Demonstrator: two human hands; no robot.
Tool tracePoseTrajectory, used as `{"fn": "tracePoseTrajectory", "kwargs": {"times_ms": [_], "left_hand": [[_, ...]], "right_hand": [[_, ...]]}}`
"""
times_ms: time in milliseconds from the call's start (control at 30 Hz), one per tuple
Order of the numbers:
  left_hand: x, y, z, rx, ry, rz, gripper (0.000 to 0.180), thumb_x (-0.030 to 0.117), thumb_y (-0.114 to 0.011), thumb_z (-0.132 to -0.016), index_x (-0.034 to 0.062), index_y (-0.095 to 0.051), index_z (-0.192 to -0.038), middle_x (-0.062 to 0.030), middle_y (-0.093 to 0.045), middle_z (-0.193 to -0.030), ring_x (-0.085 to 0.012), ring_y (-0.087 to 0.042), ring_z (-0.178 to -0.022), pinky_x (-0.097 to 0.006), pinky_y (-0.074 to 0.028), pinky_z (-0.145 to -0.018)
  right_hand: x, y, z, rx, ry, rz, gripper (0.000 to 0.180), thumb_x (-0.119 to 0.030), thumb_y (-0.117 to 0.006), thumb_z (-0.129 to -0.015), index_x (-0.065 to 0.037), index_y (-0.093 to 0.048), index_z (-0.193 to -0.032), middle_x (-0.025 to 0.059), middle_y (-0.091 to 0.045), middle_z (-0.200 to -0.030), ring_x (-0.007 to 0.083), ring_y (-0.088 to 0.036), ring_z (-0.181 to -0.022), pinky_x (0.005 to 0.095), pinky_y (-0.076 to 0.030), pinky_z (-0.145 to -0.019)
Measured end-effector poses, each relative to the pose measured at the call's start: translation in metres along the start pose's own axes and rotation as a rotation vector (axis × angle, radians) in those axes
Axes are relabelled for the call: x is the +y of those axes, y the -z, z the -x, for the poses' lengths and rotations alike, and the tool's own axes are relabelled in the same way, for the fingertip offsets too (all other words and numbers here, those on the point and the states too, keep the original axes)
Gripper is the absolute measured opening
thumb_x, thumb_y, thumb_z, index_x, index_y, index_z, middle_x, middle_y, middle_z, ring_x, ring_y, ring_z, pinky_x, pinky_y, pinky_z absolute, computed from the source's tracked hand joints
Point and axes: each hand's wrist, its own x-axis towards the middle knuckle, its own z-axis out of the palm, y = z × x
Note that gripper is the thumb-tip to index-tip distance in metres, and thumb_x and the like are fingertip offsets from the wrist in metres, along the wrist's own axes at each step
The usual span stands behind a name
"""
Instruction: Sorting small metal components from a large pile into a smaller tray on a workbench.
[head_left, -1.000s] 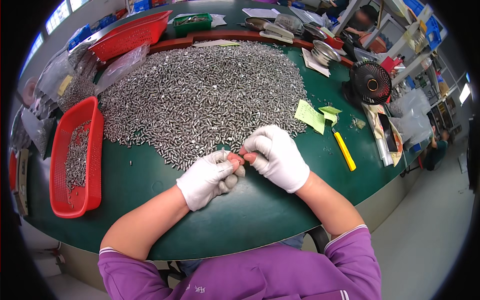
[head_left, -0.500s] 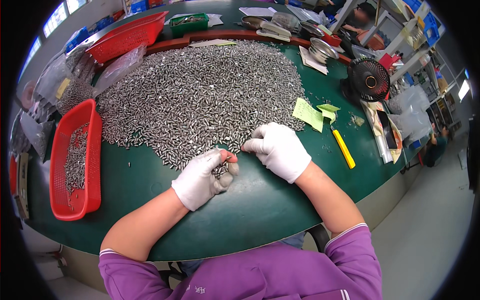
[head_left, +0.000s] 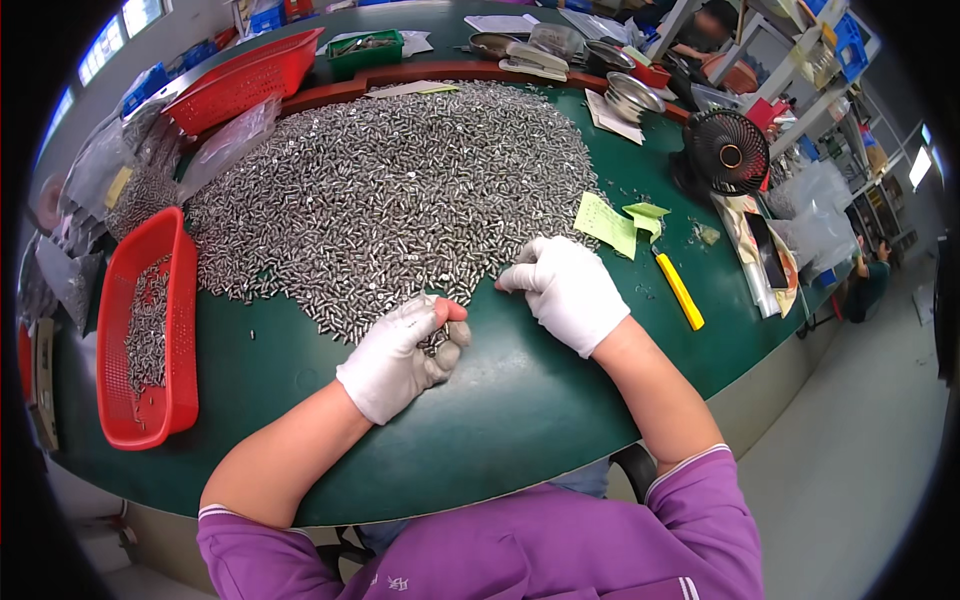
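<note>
A wide heap of small silver metal pins (head_left: 390,190) covers the green table (head_left: 520,400). My left hand (head_left: 400,355), in a white glove, is curled around a handful of the pins at the heap's near edge. A bare fingertip pokes through the glove. My right hand (head_left: 570,290), also gloved, rests at the heap's near right edge with its fingers reaching into the pins; whether it holds any is hidden.
A red basket (head_left: 180,330) holding some pins sits at the left. A larger red basket (head_left: 240,80) and a green tray (head_left: 365,50) stand at the back. Green paper notes (head_left: 605,222), a yellow knife (head_left: 680,292) and a black fan (head_left: 725,152) lie to the right.
My two hands were together a second ago. They have separated: the right moved up to the heap's edge, the left stayed curled on its pins.
</note>
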Motion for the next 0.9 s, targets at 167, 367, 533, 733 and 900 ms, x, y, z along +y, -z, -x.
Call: {"fn": "tracePoseTrajectory", "kwargs": {"times_ms": [167,367,533,733,900], "left_hand": [[0.0,-0.002,-0.001,0.009,0.009,0.0,0.022,0.028,-0.055,-0.092,0.009,-0.054,-0.103,-0.003,-0.058,-0.088,-0.0116,-0.057,-0.068,-0.024,-0.043,-0.059],[0.0,-0.002,0.0,0.038,0.014,-0.011,0.02,0.028,-0.056,-0.092,0.0101,-0.055,-0.101,-0.0027,-0.058,-0.088,-0.0117,-0.057,-0.07,-0.023,-0.042,-0.058],[0.003,-0.003,0.0,0.004,0.039,0.018,0.017,0.025,-0.058,-0.091,0.0092,-0.058,-0.098,-0.0026,-0.058,-0.089,-0.012,-0.055,-0.077,-0.023,-0.047,-0.068],[0.003,-0.002,0.0,0.006,0.031,0.025,0.017,0.024,-0.058,-0.091,0.0082,-0.058,-0.098,-0.0026,-0.058,-0.089,-0.0121,-0.055,-0.079,-0.023,-0.047,-0.068],[0.002,-0.003,0.0,0.038,0.015,-0.035,0.02,0.029,-0.056,-0.092,0.0114,-0.054,-0.101,-0.002,-0.059,-0.089,-0.0118,-0.059,-0.071,-0.024,-0.043,-0.059]], "right_hand": [[0.002,0.013,0.005,-0.04,-0.154,0.23,0.012,-0.007,-0.059,-0.07,-0.013,-0.069,-0.07,0.0088,-0.059,-0.075,0.0279,-0.06,-0.075,0.0407,-0.048,-0.069],[0.011,0.012,0.004,0.068,-0.118,-0.012,0.017,0.001,-0.057,-0.068,-0.01,-0.069,-0.074,0.0094,-0.06,-0.075,0.0274,-0.06,-0.071,0.0361,-0.049,-0.066],[0.004,0.007,0.006,-0.026,-0.075,0.088,0.015,-0.005,-0.059,-0.071,-0.015,-0.071,-0.072,0.0066,-0.061,-0.078,0.0276,-0.06,-0.076,0.0382,-0.049,-0.068],[0.008,0.018,0.007,-0.009,-0.177,0.167,0.007,-0.01,-0.061,-0.07,-0.011,-0.068,-0.073,0.0095,-0.06,-0.076,0.0283,-0.059,-0.075,0.0395,-0.048,-0.067],[-0.005,0.01,0.004,-0.032,-0.083,0.016,0.01,-0.017,-0.067,-0.072,-0.01,-0.065,-0.077,0.0092,-0.059,-0.076,0.0294,-0.058,-0.075,0.0398,-0.048,-0.069]]}}
